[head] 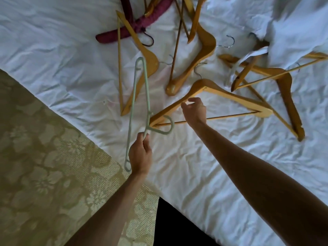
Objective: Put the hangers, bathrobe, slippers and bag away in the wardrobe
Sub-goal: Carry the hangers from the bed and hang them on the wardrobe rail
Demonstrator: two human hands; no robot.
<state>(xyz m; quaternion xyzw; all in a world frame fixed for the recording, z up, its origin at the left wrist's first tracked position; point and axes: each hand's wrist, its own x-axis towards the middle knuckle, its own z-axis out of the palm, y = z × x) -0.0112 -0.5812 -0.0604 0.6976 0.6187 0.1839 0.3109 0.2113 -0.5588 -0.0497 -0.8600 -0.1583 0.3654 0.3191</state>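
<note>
My left hand [141, 158] pinches a pale green plastic hanger [140, 96] near its hook and holds it above the bed's edge. My right hand [194, 110] hovers with loosely spread fingers just over the nearest wooden hanger [230, 98], which lies flat on the white sheet; I cannot tell whether the fingertips touch it. Several more wooden hangers [204, 50] and a dark red padded hanger [138, 23] lie scattered further back. A white garment [292, 32], perhaps the bathrobe, is heaped at the upper right over some hangers.
The bed [53, 41] with a crumpled white sheet fills most of the view. A gold floral carpet [44, 166] lies to the lower left. A dark shape [174, 226] shows at the bottom centre.
</note>
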